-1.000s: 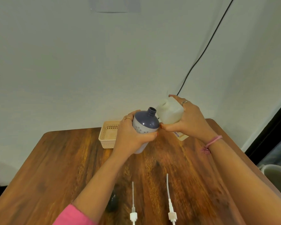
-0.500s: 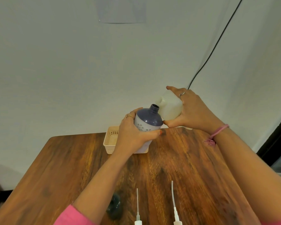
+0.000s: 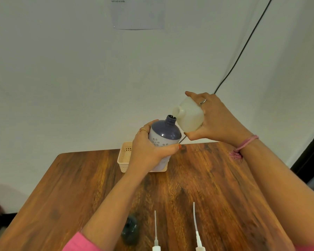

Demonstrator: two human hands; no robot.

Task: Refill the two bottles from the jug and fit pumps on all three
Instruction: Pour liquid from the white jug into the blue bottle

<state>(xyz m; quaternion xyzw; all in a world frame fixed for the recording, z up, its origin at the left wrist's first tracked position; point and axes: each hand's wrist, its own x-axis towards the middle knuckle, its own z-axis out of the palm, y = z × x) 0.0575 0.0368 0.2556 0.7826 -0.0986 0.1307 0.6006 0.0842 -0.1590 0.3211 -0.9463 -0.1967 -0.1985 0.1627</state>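
Observation:
My left hand (image 3: 149, 151) grips a white bottle with a dark blue shoulder and an uncapped neck (image 3: 164, 134), held above the table and tilted a little to the right. My right hand (image 3: 217, 118) holds the translucent white jug (image 3: 188, 115) tipped over to the left, its spout just above and right of the bottle's neck. Two white pumps with long dip tubes (image 3: 155, 230) (image 3: 196, 227) lie on the table near me. A dark bottle (image 3: 130, 231) is partly hidden behind my left forearm.
A beige plastic basket (image 3: 124, 156) stands at the far edge of the wooden table (image 3: 216, 187), behind the held bottle. A black cable (image 3: 243, 46) runs down the white wall. A sheet of paper (image 3: 138, 13) is stuck on the wall above.
Both hands have risen from the table. The jug has tipped further to the left, bringing its spout closer above the bottle's neck.

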